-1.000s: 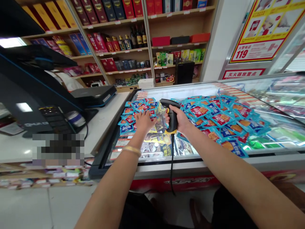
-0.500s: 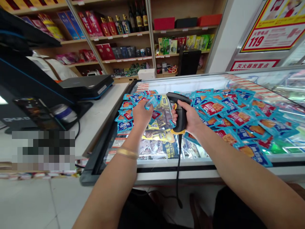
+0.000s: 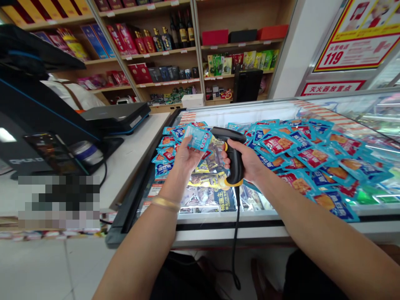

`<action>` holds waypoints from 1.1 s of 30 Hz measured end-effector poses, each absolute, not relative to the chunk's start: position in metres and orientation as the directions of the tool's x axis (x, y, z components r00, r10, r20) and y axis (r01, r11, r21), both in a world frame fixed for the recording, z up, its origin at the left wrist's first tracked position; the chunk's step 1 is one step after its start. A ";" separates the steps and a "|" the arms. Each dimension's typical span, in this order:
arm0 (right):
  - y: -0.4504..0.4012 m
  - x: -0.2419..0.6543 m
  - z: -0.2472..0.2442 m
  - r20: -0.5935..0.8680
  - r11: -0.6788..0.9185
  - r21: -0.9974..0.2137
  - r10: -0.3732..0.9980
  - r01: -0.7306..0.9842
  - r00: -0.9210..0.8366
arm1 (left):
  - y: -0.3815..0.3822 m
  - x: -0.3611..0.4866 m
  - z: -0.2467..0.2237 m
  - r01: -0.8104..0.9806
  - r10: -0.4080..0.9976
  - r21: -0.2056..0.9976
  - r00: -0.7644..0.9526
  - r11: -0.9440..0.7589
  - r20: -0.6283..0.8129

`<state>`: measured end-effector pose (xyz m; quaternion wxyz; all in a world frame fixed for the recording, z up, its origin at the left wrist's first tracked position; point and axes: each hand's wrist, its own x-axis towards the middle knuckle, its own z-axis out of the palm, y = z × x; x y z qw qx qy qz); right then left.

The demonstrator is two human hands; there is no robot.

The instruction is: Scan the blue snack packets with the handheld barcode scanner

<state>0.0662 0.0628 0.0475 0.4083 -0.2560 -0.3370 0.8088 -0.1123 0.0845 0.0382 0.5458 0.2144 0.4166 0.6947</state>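
Note:
My left hand grips a light-blue snack packet, its printed back turned up. Wrapped round the handle of a black and yellow barcode scanner is my right hand. The scanner's head points left, toward the packet, with a small gap between them. A cable hangs from the handle down past the freezer's front edge. Below both hands lies the glass top of a chest freezer. Many blue snack packets are heaped on its right side, and a smaller pile lies at the left.
At the left, a counter carries a dark checkout machine, a flat black scale and a can. Shelves with bottles and boxes stand behind. A black box-like object rises beyond the freezer's far edge.
My left hand has turned the packet so its back shows flat beside the scanner. The scanner has shifted slightly left and down, still in my right hand.

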 end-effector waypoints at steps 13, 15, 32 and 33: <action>0.062 0.065 0.045 -0.110 -0.409 -0.786 0.830 -0.463 -0.547 | 0.081 -0.097 0.015 0.316 0.866 0.931 -0.396 -0.183 0.305; 0.062 0.065 0.045 -0.111 -0.409 -0.790 0.828 -0.456 -0.549 | 0.081 -0.099 0.014 0.472 0.853 0.862 -0.360 -0.183 0.378; 0.059 0.062 0.043 -0.108 -0.393 -0.823 0.817 -0.411 -0.567 | 0.076 -0.098 0.020 0.670 0.872 0.731 -0.277 -0.125 0.403; 0.059 0.062 0.043 -0.113 -0.398 -0.821 0.816 -0.409 -0.567 | 0.076 -0.098 0.020 0.672 0.874 0.730 -0.274 -0.126 0.402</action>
